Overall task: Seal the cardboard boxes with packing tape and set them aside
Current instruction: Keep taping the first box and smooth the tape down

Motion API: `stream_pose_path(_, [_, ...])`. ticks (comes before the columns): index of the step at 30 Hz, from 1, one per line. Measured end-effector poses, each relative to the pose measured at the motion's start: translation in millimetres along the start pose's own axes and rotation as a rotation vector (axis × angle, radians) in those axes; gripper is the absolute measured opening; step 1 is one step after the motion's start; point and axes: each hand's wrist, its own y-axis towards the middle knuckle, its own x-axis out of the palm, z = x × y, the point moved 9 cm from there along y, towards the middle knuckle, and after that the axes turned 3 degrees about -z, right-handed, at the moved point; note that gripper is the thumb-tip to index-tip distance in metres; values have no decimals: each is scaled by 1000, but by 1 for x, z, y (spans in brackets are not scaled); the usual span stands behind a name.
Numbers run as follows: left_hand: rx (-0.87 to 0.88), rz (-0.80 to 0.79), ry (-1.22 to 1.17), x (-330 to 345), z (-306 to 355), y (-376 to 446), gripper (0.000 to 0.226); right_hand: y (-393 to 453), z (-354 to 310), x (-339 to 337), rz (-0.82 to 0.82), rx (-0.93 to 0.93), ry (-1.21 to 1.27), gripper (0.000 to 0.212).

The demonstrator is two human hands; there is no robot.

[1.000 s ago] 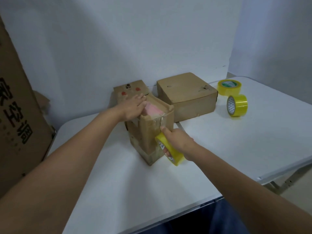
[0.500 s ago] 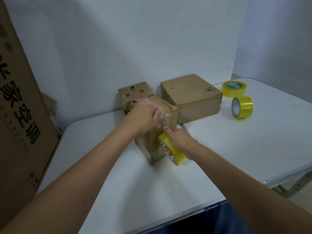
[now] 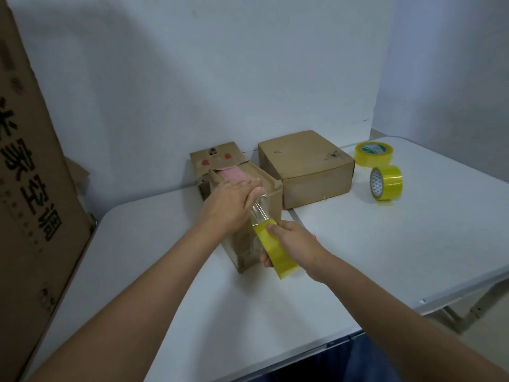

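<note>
Box in hand: small cardboard box point(image 3: 254, 216) is standing upright mid-table, its top flaps not fully closed, something pink point(image 3: 237, 175) showing inside toward 12 o'clock.
Why it is sitting there: likely pulled forward from the two boxes behind so both hands can reach its top and near face.
Left hand point(image 3: 228, 204): lying flat across the box top, fingers straight and pointing toward 2 o'clock, holding nothing; judged to be pressing the flaps and the tape's stuck end down.
Left arm: reaching in from 7 o'clock, long and nearly straight, wrist level with the box top.
Right hand point(image 3: 293, 242): fingers curled round the yellow tape roll point(image 3: 275, 248), thumb on the outer face, fingertips through the core.
Roll position: just beside the box's near corner, at its 5 o'clock, tilted on edge.
Tape strip point(image 3: 260, 209): clear, running taut from roll up to the box's top edge beside the left fingers; why taut: tension probably keeping it flat for laying.
Right arm: coming in from 5 o'clock, wrist bent slightly inward.
Waiting boxes: closed brown box point(image 3: 305, 168) at 1 o'clock; another box point(image 3: 216, 158) directly behind at 12, touching the worked one or nearly, cannot tell.
Spare rolls: flat roll point(image 3: 373, 154) and upright roll point(image 3: 385, 183) at 2 o'clock, well apart from the hands.
Table point(image 3: 385, 244): white.
Left edge: big printed carton point(image 3: 30, 188) leaning at 9 o'clock.
</note>
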Motion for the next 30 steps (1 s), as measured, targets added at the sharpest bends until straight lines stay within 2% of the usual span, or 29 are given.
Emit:
stream_pose_path(5, [-23,-45,22,-1,-1,0,52,-1,28,1,-49,145,68,45])
stream_pose_path(10, [-14,-112,76,3,-2,0,56,2,35,9,-75,218,85,45])
stream_pose_path(17, [19,-60,144,3,3,-5,59,10,41,7,-26,119,11,48])
stream_pose_path(19, [28,-72,169,5,2,-6,63,15,52,4,-38,113,-55,57])
stream_pose_path(21, [38,-63,179,5,3,-6,66,21,60,-13,47,142,-75,60])
stream_pose_path(23, [37,-34,160,5,2,-6,65,26,63,-44,213,94,-38,39])
stream_pose_path(25, [34,-4,131,6,0,-6,62,30,56,-84,406,-7,-288,21])
stream_pose_path(26, [33,5,121,7,-1,-5,62,35,57,-98,446,-22,-439,27])
stream_pose_path(28, [33,11,118,7,-3,-3,62,51,63,-107,382,-22,-698,38])
stream_pose_path(30, [34,17,119,5,-3,-1,62,67,75,-101,201,-19,-920,46])
